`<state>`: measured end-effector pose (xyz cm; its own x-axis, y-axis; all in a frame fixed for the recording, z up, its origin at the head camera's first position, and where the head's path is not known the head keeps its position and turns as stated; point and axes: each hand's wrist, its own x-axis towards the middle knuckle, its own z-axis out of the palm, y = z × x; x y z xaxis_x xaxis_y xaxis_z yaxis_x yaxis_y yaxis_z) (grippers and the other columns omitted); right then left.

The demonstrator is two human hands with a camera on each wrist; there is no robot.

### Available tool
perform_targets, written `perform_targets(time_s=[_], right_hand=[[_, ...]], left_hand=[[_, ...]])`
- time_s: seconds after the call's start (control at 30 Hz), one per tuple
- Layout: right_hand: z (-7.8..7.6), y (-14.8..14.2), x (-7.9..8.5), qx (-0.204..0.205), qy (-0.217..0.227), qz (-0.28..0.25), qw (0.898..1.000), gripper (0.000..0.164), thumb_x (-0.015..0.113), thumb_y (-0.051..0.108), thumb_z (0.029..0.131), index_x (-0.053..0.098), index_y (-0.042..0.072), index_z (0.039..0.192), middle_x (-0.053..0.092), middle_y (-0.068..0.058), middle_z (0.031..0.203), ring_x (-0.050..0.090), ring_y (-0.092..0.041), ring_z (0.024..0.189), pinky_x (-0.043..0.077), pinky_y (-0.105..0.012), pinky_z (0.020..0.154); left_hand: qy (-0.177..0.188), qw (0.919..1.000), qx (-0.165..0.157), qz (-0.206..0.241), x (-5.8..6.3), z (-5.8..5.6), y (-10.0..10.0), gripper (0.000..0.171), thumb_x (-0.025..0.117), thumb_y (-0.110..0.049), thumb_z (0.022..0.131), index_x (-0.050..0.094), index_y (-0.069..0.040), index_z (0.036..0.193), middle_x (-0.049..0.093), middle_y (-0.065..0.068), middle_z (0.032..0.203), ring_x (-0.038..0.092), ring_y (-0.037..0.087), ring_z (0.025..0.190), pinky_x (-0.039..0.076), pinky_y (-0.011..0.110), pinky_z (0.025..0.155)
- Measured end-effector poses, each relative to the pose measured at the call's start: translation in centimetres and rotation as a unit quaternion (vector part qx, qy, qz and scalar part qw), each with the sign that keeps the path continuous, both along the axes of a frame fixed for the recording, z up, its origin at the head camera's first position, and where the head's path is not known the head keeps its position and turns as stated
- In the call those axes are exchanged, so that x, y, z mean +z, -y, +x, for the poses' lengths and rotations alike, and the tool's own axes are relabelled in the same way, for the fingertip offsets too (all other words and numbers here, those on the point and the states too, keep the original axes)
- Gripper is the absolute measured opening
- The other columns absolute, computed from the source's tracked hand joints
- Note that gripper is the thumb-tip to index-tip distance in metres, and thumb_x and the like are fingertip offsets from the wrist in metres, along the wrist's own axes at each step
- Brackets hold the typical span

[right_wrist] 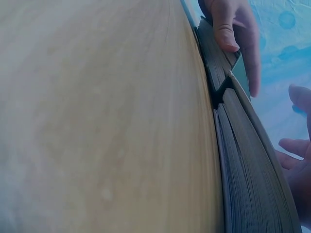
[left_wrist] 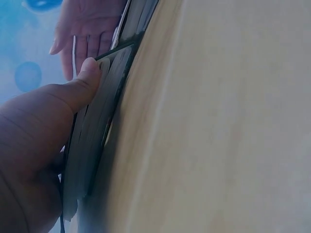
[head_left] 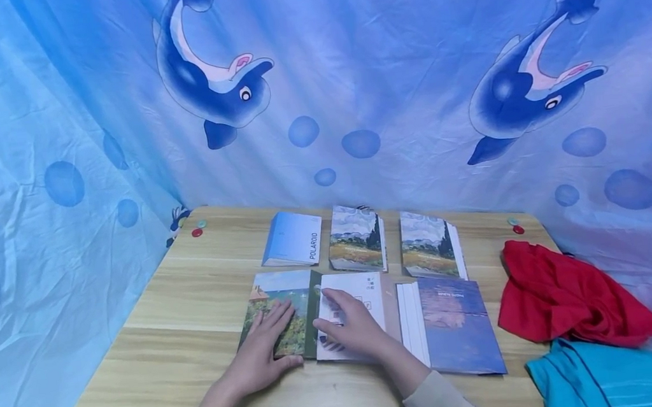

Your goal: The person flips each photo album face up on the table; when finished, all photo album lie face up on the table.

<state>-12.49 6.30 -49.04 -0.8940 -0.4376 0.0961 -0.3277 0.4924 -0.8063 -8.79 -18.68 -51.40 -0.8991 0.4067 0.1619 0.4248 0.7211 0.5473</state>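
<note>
My left hand [head_left: 262,357] rests palm down with straight fingers on a photo album [head_left: 298,333] with a painted garden cover and dark green spine. In the left wrist view its thumb [left_wrist: 80,87] lies along the album's near edge, against the upper cover and page block. Over the white album [head_left: 361,282] beside it is my right hand [head_left: 359,328], thumb and forefinger spread apart, holding nothing. From the right wrist view, those fingers [right_wrist: 291,150] stand just off the upper cover, above a thick page block [right_wrist: 252,160].
A purple-blue photo album [head_left: 456,327] lies to the right. Behind stand a blue Polaroid album [head_left: 291,238] and two landscape-cover albums [head_left: 354,239] [head_left: 429,243]. Red cloth [head_left: 574,292] and teal cloth [head_left: 609,373] lie at the table's right edge. A dolphin-print curtain [head_left: 383,52] encloses the table.
</note>
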Motion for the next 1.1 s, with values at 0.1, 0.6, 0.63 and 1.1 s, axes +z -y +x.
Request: perform_targets(time_s=[0.1, 0.6, 0.63, 1.1], right_hand=[[0.0, 0.0, -0.1, 0.002, 0.004, 0.000, 1.000, 0.075, 0.065, 0.051, 0.095, 0.043, 0.009, 0.154, 0.048, -0.011, 0.153, 0.046, -0.031, 0.139, 0.034, -0.052, 0.117], [0.0, 0.0, 0.1, 0.004, -0.005, 0.007, 1.000, 0.074, 0.063, 0.050, 0.096, 0.043, 0.007, 0.153, 0.049, -0.012, 0.152, 0.046, -0.031, 0.139, 0.035, -0.052, 0.117], [-0.1, 0.0, 0.1, 0.002, -0.008, 0.007, 1.000, 0.074, 0.064, 0.050, 0.096, 0.043, 0.007, 0.153, 0.049, -0.012, 0.152, 0.046, -0.031, 0.139, 0.035, -0.051, 0.117], [-0.7, -0.5, 0.8, 0.013, -0.003, -0.015, 1.000, 0.069, 0.067, 0.042, 0.097, 0.047, 0.001, 0.149, 0.056, -0.016, 0.144, 0.055, -0.030, 0.130, 0.041, -0.048, 0.113]], left_hand=[[-0.007, 1.0000, 0.002, 0.002, -0.2, 0.1, -0.1, 0.102, 0.083, -0.047, 0.078, 0.033, -0.009, 0.159, 0.026, 0.008, 0.165, 0.023, 0.030, 0.152, 0.006, 0.059, 0.123], [-0.103, 0.9943, -0.003, -0.026, -1.2, 1.3, -0.3, 0.075, 0.071, -0.034, 0.093, 0.038, -0.013, 0.157, 0.029, 0.010, 0.165, 0.025, 0.037, 0.150, 0.015, 0.068, 0.116], [-0.103, 0.9945, -0.001, -0.020, -1.2, 1.4, -0.2, 0.076, 0.072, -0.032, 0.093, 0.038, -0.014, 0.157, 0.029, 0.010, 0.165, 0.026, 0.037, 0.150, 0.016, 0.069, 0.116], [-0.068, 0.9947, 0.024, 0.073, -0.8, 1.2, 1.0, 0.073, 0.069, -0.017, 0.094, 0.034, -0.014, 0.159, 0.026, 0.009, 0.166, 0.024, 0.037, 0.150, 0.012, 0.071, 0.116]])
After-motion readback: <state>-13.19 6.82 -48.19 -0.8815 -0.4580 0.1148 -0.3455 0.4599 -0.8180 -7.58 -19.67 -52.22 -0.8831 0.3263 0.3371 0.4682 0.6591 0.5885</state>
